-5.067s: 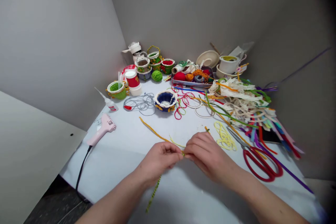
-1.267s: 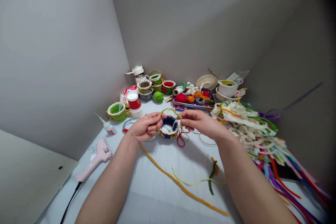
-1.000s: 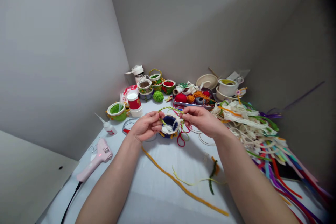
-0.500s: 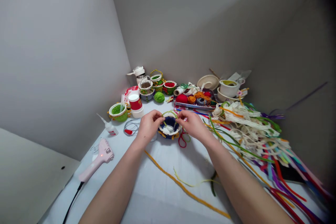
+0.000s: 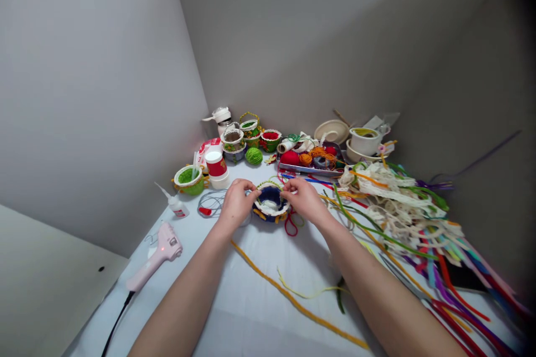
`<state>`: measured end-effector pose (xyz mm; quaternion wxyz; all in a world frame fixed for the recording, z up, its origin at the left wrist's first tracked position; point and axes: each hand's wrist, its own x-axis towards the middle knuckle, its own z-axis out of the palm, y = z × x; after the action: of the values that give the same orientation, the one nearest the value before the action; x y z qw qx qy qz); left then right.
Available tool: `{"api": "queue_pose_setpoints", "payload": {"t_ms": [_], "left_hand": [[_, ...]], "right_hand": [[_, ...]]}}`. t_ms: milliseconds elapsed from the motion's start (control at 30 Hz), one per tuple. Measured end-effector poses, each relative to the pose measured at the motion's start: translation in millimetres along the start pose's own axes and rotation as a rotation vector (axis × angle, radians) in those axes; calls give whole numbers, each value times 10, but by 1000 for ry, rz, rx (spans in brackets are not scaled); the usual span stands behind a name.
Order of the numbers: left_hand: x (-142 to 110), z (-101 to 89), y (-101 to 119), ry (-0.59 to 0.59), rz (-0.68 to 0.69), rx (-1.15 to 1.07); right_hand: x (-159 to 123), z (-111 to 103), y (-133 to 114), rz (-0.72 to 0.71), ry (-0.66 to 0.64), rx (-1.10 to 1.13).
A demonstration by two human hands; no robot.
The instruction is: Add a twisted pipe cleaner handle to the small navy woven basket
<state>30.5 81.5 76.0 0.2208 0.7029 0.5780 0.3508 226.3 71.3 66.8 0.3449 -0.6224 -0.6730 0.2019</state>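
A small dark blue basket point(image 5: 271, 211) with a white braided rim and yellow trim stands on the table between my hands. A twisted green handle point(image 5: 268, 183) arches along the basket's far side. My left hand point(image 5: 239, 201) pinches the handle's left end at the rim. On the opposite side my right hand point(image 5: 302, 196) pinches its right end. The fingertips hide where the ends meet the basket. Red cord loops point(image 5: 292, 226) lie just right of the basket.
A pink glue gun point(image 5: 161, 254) and a small glue bottle point(image 5: 178, 206) are at left. Behind stand several finished baskets point(image 5: 233, 138) and a tray of yarn point(image 5: 310, 168). Tangled white trim point(image 5: 389, 195) fills the right side; a yellow cord point(image 5: 288, 294) crosses the front.
Both hands have lowered the green handle slightly, so its arch now sits closer to the basket's rim. The basket stays in about the same place.
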Motion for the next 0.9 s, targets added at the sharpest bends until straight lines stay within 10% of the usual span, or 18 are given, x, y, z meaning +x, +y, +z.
{"api": "queue_pose_setpoints", "payload": {"t_ms": [900], "left_hand": [[-95, 12, 177, -86, 61, 480]], "right_hand": [[-58, -1, -102, -78, 18, -120]]}}
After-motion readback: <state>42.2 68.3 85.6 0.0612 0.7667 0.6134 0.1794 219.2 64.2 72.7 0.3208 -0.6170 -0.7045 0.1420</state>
